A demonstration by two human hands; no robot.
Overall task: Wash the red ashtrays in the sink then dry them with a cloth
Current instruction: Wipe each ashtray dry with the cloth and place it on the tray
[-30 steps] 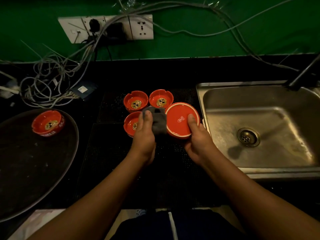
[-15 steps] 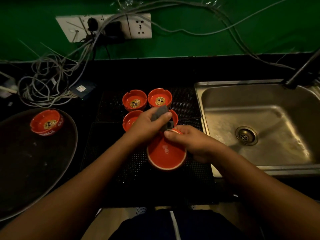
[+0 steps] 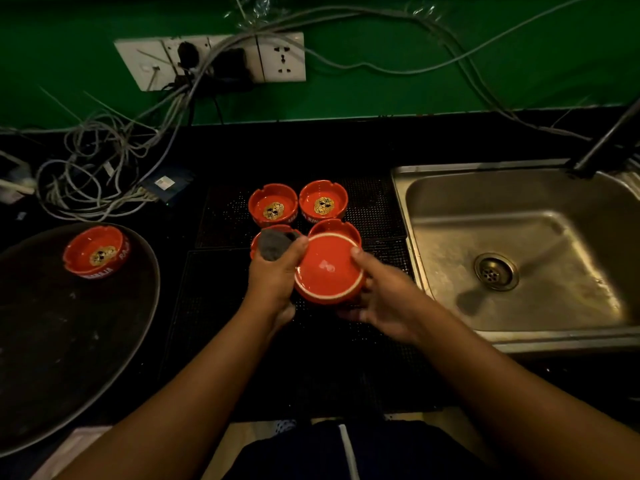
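My right hand (image 3: 384,299) grips a red ashtray (image 3: 329,268) turned bottom up, its white-rimmed base facing me, above the black mat. My left hand (image 3: 277,275) holds a grey cloth (image 3: 273,245) against the ashtray's left edge. Behind them two red ashtrays (image 3: 273,208) (image 3: 322,203) stand upright with gold emblems inside. Two more (image 3: 258,242) (image 3: 334,226) are partly hidden behind the cloth and the held ashtray. A further red ashtray (image 3: 95,251) sits on the round dark tray (image 3: 69,341) at the left.
The steel sink (image 3: 519,244) with its drain lies to the right, a dark tap (image 3: 602,140) at its back corner. A tangle of cables (image 3: 90,174) and a wall socket strip (image 3: 211,60) are at the back left. A black dotted mat (image 3: 242,341) covers the counter.
The held ashtray went from the back row down towards me, then up again; it now faces me bottom up. The cloth hand shifted from over the ashtray's top to its left edge.
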